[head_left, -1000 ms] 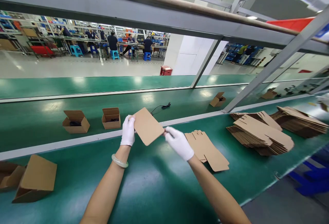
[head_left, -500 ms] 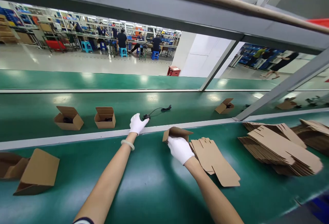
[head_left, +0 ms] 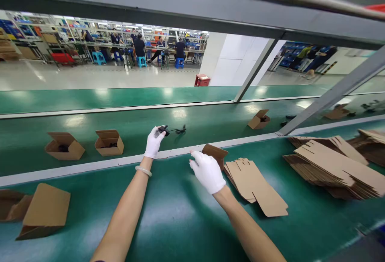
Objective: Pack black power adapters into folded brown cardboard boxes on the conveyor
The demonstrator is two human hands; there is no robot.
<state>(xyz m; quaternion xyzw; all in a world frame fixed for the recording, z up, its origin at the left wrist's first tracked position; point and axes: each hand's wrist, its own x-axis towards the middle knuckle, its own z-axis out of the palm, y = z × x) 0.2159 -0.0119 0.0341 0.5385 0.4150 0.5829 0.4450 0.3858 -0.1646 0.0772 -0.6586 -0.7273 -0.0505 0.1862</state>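
My left hand [head_left: 154, 141], in a white glove, grips a black adapter [head_left: 164, 130] over the green belt; its black cable [head_left: 180, 130] trails to the right. My right hand [head_left: 207, 170], also gloved, has its fingers apart in front of a small brown carton [head_left: 215, 154], which it partly hides. Whether the palm touches the carton cannot be seen. Just right of that hand lies a stack of flat cardboard blanks [head_left: 255, 185] on the green work surface [head_left: 168, 222].
Two open boxes with black items, one [head_left: 64, 147] and another [head_left: 109, 143], stand on the belt at left. Another box [head_left: 259, 120] stands at right. A larger carton [head_left: 45, 210] is near left, more blanks [head_left: 331, 165] right. A slanted metal post [head_left: 333, 89] crosses the right side.
My left hand has closed on the adapter and moved left, dragging the cable. My right hand's fingers have come out of the carton and spread. The boxes on the belt have shifted left.
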